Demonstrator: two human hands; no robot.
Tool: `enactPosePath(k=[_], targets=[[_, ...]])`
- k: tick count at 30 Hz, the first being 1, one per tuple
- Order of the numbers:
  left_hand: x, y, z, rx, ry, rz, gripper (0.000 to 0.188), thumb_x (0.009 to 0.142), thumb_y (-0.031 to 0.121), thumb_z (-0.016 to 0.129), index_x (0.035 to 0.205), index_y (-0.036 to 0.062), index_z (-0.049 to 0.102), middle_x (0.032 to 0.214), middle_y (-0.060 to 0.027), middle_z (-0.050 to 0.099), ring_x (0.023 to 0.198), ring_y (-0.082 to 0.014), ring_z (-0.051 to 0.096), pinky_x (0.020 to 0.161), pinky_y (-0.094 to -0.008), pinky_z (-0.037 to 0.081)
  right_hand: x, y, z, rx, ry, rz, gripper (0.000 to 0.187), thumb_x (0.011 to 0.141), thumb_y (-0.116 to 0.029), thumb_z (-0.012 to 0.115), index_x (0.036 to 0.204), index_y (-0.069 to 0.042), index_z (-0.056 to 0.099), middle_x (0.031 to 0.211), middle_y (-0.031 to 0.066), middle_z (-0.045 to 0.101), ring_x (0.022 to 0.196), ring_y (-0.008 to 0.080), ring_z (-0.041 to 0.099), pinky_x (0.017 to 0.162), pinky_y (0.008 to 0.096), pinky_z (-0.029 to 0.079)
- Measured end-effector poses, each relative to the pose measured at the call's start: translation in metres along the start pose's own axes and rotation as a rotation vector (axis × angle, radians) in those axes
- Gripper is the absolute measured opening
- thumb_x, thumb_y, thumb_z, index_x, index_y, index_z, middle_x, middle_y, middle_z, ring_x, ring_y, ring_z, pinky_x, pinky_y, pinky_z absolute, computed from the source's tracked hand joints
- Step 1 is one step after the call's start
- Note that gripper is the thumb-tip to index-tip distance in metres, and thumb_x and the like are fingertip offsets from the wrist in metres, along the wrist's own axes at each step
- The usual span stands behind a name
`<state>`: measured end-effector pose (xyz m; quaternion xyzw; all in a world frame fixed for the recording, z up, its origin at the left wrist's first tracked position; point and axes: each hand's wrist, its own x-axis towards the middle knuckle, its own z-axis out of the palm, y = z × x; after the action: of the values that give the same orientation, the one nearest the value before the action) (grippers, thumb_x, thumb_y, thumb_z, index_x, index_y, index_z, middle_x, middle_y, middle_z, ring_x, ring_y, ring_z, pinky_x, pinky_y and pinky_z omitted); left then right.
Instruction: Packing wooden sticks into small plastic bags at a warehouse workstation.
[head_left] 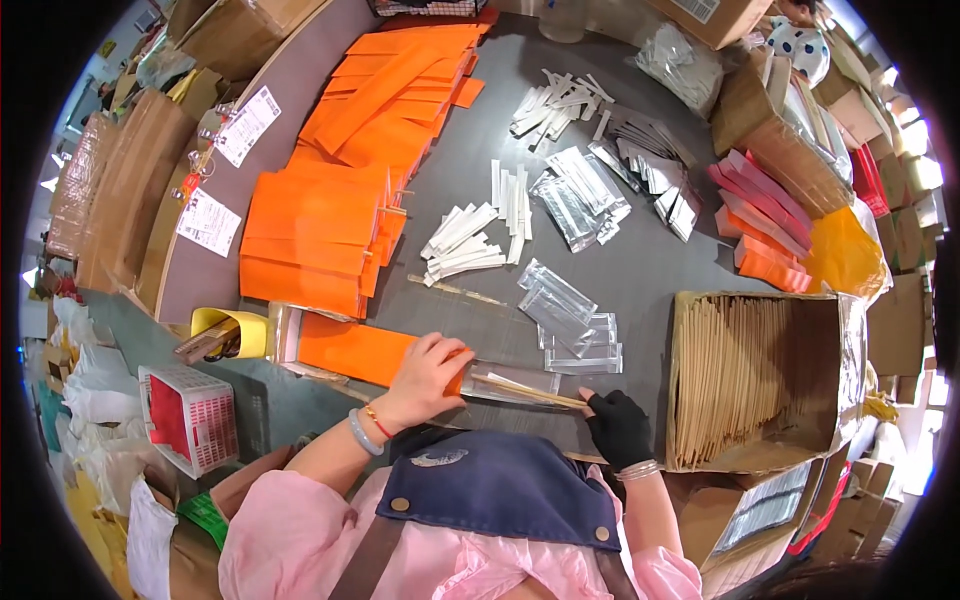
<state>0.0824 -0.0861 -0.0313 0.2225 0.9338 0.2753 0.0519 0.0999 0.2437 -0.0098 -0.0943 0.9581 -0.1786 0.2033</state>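
Observation:
My left hand [425,380], bare, with bracelets at the wrist, has its fingers bent over the right end of a flat orange strip [355,350] near the table's front edge. My right hand [618,428], in a black glove with bare fingertips showing, grips thin wooden sticks [535,394] by their right end. The sticks lie almost level, pointing left toward the strip's end; whether their tips go inside it is hidden by my left hand. Under and beside the sticks lies a clear plastic sleeve [510,378].
Orange strips [315,235] are piled at left. White strips [465,240] and clear packets [558,305] lie mid-table. A carton [852,380] of wooden sticks stands at right, with pink-red strips [765,205] behind it. A yellow holder [250,335] sits at the left edge.

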Motion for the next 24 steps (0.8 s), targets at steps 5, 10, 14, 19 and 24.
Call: enactPosePath(k=[5, 10, 14, 19, 24], targets=[[0.018, 0.026, 0.014, -0.021, 0.026, 0.083, 0.076, 0.055, 0.026, 0.087, 0.122, 0.0056, 0.058, 0.123, -0.0089, 0.052, 0.114, -0.0316, 0.047, 0.101, -0.0434, 0.038, 0.034, -0.025, 0.035, 0.227, 0.256, -0.34, 0.02, 0.085, -0.016, 0.066, 0.105, -0.012, 0.069, 0.089, 0.0125, 0.064, 0.087, 0.0335, 0.062, 0.073, 0.0422, 0.05], [0.015, 0.019, 0.021, 0.008, 0.032, 0.09, 0.077, 0.057, 0.024, 0.086, 0.126, 0.0049, 0.056, 0.121, -0.0104, 0.053, 0.114, -0.0313, 0.047, 0.099, -0.0434, 0.039, 0.025, 0.0, 0.05, 0.235, 0.417, -0.081, 0.007, 0.079, -0.01, 0.071, 0.085, -0.008, 0.068, 0.085, 0.0113, 0.065, 0.078, 0.0298, 0.063, 0.072, 0.0386, 0.05], [0.03, 0.029, 0.023, -0.022, -0.018, 0.106, 0.07, 0.063, 0.021, 0.082, 0.126, 0.0049, 0.056, 0.121, -0.01, 0.053, 0.115, -0.0311, 0.047, 0.098, -0.044, 0.04, 0.052, -0.074, 0.069, 0.695, 0.24, -0.206, 0.025, 0.077, -0.016, 0.076, 0.098, -0.006, 0.065, 0.088, 0.011, 0.065, 0.08, 0.0269, 0.065, 0.073, 0.0362, 0.051], [0.033, 0.025, 0.016, 0.151, -0.052, 0.283, 0.037, 0.075, 0.023, 0.07, 0.111, 0.0134, 0.065, 0.107, -0.0105, 0.054, 0.101, -0.0294, 0.051, 0.085, -0.0412, 0.042, 0.04, -0.063, 0.021, 0.031, 0.361, -0.233, 0.066, 0.056, -0.04, 0.086, 0.11, -0.011, 0.061, 0.102, 0.0061, 0.063, 0.107, 0.028, 0.052, 0.089, 0.0439, 0.039], [0.048, 0.043, -0.043, 0.21, -0.317, 0.273, 0.007, 0.075, 0.019, 0.066, 0.077, 0.0127, 0.065, 0.099, -0.0113, 0.055, 0.097, -0.0308, 0.053, 0.075, -0.0438, 0.045, 0.036, -0.048, 0.01, 0.038, 0.293, -0.357, 0.064, 0.056, -0.038, 0.086, 0.107, -0.011, 0.06, 0.099, 0.0082, 0.06, 0.096, 0.0313, 0.057, 0.084, 0.0448, 0.041]])
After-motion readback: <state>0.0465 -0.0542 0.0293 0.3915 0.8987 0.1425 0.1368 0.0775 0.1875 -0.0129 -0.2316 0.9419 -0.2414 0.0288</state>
